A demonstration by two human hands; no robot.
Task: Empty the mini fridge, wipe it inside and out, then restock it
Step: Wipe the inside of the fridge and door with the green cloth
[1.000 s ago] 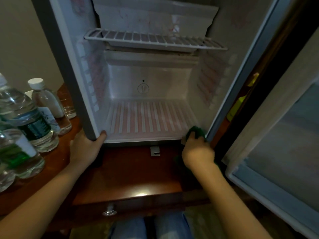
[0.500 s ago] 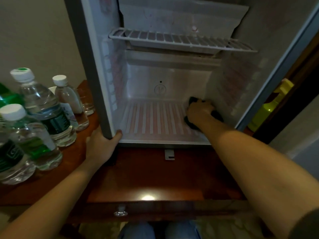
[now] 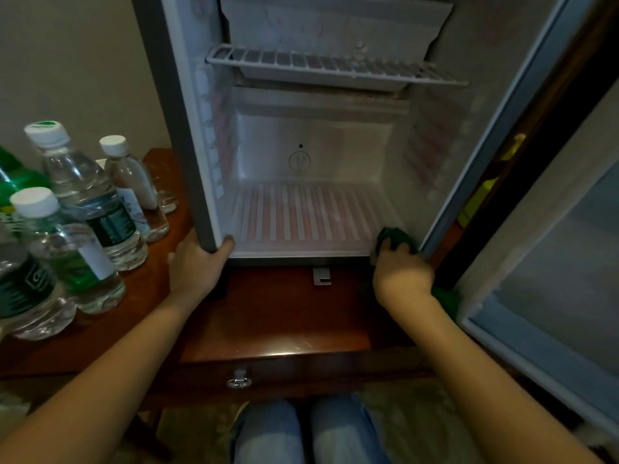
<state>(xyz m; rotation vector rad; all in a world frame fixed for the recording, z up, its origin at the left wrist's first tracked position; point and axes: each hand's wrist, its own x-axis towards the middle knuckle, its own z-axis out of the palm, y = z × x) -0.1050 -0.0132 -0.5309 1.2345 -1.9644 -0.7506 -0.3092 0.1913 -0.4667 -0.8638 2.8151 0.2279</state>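
Presently: left hand [image 3: 197,266] gripping fridge [image 3: 315,135] corner, right hand [image 3: 402,276] clutching cloth [image 3: 393,237]; risk: bottles [image 3: 83,202] beside left hand toppling if elbowed.

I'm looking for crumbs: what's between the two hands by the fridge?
In the head view, between the left hand and the right hand runs the fridge's bare front edge, with a small metal bracket below it on the wooden top.

The mini fridge [image 3: 318,202] stands open on the cabinet top [image 3: 274,316], water bottles [image 3: 83,209] grouped at its left edge, a cloth [image 3: 393,237] at the fridge floor's front right corner.
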